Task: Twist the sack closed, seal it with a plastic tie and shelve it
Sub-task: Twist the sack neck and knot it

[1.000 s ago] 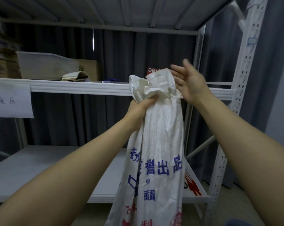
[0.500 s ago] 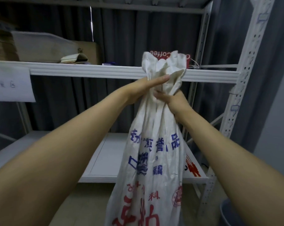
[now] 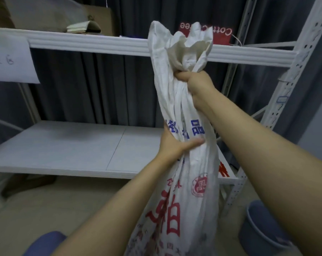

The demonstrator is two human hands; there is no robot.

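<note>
White printed sack [image 3: 186, 182] hangs in front of the white metal shelf rack [image 3: 119, 45], right hand [image 3: 195, 84] fisted tight round its gathered neck, left hand [image 3: 175, 145] wrapped round it lower down.

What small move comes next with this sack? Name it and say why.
Probably turn the right hand to wind the neck tighter while the left hand steadies the sack lower down. The mouth above the right fist flares open, the cloth between the hands is only gathered in loose folds, and no plastic tie is in view yet.
</note>
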